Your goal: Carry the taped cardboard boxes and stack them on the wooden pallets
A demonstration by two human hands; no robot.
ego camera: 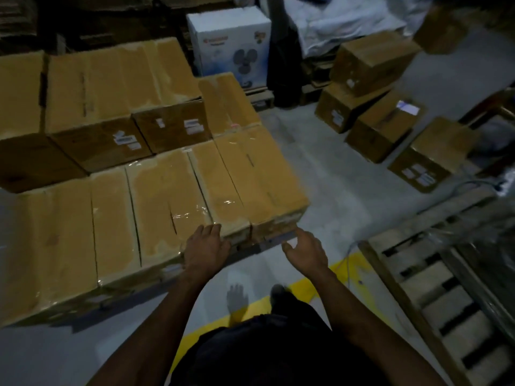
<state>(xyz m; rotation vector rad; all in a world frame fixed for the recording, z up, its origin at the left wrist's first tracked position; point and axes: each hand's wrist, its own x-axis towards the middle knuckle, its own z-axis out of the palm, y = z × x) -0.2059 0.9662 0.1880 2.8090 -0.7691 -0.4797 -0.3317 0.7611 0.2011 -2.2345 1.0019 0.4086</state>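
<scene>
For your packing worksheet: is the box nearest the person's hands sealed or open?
Sealed. The box has its top flaps shut flat, and glossy clear tape runs over them and down its near edge. No flap is lifted.

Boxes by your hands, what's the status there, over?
Left hand flat on near edge of front box, right hand open beside its corner, neither gripping. Box sits in the stacked row. Bare pallet to the right; nothing between hands and box.

Lighting: dim, bluish-grey; far background near black. Glare: tape sheen on nearest cardboard box (250,185). Blur: motion smear on right-side boxes (373,68) and wooden pallet (434,277). Distortion: wide-angle bending at frame edges. Overall soft, grainy.
</scene>
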